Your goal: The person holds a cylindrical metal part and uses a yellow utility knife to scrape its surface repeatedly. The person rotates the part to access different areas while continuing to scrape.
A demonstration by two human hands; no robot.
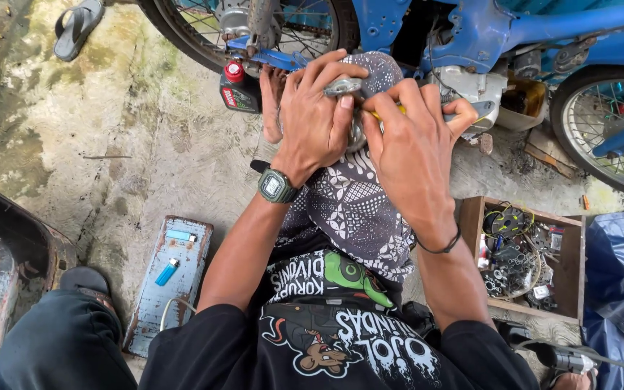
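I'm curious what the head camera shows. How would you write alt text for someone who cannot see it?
Seen from above, a seated person's left hand grips a small metal part on their knee while the right hand works on it with a yellow-handled tool. A blue motorcycle stands ahead, an oil bottle beside it, and a wooden box of small parts at right.

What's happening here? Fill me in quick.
A person sits on the ground beside a blue motorbike and works on a small metal part held over the knee. The left hand grips the part; the right hand holds a yellow-handled tool against it. A black oil bottle with a red cap stands by the rear wheel. A wooden box of small hardware sits to the right, and a blue lighter lies on a worn metal plate to the left.
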